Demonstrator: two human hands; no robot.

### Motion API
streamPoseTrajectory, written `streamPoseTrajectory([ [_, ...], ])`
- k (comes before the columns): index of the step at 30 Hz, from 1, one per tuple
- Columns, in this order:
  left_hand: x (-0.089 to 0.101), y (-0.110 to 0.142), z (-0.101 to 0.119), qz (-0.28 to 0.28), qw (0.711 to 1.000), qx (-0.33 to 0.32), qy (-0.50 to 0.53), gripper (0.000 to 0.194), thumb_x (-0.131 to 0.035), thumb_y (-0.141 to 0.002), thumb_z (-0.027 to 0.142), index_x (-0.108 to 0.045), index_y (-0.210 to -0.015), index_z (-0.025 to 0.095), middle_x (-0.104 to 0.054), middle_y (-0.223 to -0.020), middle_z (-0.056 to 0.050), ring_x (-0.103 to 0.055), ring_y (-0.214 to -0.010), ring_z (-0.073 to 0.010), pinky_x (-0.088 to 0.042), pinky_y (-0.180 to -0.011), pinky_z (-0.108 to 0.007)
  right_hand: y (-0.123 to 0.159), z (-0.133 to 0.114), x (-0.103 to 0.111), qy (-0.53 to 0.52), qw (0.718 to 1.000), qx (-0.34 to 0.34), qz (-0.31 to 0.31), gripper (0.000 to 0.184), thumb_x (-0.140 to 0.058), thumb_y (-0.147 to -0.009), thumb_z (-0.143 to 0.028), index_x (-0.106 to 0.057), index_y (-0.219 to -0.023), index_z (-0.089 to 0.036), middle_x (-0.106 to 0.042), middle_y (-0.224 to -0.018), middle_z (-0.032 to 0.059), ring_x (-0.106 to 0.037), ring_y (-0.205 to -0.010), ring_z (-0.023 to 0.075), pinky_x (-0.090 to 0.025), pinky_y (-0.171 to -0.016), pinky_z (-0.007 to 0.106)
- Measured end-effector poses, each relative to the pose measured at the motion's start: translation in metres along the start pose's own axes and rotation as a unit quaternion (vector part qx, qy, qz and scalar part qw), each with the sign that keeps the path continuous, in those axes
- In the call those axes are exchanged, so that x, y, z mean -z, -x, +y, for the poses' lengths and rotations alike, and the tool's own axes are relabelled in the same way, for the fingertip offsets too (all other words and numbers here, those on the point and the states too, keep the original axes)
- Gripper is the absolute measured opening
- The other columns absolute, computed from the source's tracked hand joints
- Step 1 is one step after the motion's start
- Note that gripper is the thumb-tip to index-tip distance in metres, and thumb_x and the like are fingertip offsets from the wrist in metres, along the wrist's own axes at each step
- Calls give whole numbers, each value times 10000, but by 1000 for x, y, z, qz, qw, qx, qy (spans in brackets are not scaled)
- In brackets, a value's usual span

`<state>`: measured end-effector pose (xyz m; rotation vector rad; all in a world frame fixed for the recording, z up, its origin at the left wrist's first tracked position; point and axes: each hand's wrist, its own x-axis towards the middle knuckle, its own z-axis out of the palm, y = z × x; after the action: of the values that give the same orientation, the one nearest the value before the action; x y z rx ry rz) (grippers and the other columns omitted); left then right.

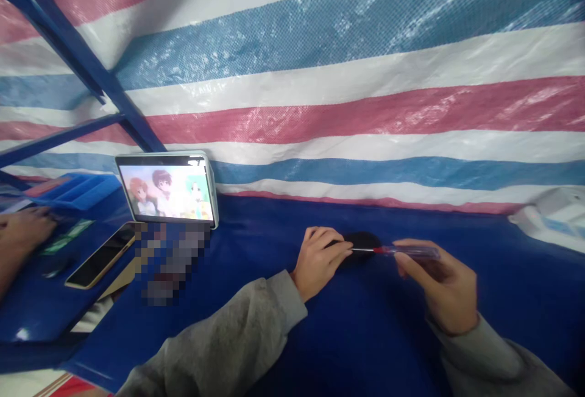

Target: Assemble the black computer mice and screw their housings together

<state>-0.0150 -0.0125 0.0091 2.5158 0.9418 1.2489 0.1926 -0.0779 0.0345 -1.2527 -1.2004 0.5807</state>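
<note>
My right hand (pixel 441 284) is closed around the clear handle of a screwdriver (pixel 414 252). Its thin metal shaft, with a red section by the handle, points left and lies almost level. The tip meets the fingers of my left hand (pixel 322 260), which are curled and pressed together. Whatever those fingers grip is hidden. Behind the shaft, a black rounded object (pixel 363 243) shows against the dark blue tabletop (pixel 347 336); I cannot tell whether my left fingers hold its edge.
A tablet (pixel 167 189) playing a cartoon stands at the left. A phone (pixel 103 257) lies near it, by a blue compartment tray (pixel 75 189). Another person's hand (pixel 27 229) rests at the far left. A white object (pixel 555 220) sits at the right, before a striped plastic sheet (pixel 365 110).
</note>
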Motion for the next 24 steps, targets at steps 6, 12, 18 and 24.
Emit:
streamPoseTrajectory([
  [6,-3,0,0,-16,1000,18,-5,516,-644,-875,614,-696,-1165,190,-715,-1087,-91,-659,-1025,-248,-478,-929,-425,1,3,-4,-2,996,39,78,201,-753,-800,-354,-712,-909,-190,-651,-655,-1,-606,-520,123,-536,-490,252],
  [12,-4,3,-3,-76,997,-19,20,269,-583,-982,302,-676,-1218,213,-666,-1285,-91,-621,-1207,-246,-453,-1046,-459,-2,3,-4,4,986,73,149,190,-714,-838,-353,-703,-914,-178,-732,-948,66,-709,-668,173,-604,-676,342],
  [18,-6,5,-7,-80,995,-40,42,295,-550,-962,166,-672,-1227,207,-650,-1338,-75,-554,-1319,-237,-405,-1123,-479,0,11,6,172,966,130,141,209,-673,-878,-345,-712,-1046,-227,-759,-918,30,-728,-745,190,-580,-726,333],
  [24,-5,4,-6,-86,995,-43,37,309,-552,-943,146,-677,-1218,209,-645,-1345,-76,-553,-1321,-240,-401,-1122,-492,0,12,9,232,954,153,112,220,-645,-902,-351,-705,-1063,-214,-766,-918,37,-736,-797,208,-574,-745,341],
])
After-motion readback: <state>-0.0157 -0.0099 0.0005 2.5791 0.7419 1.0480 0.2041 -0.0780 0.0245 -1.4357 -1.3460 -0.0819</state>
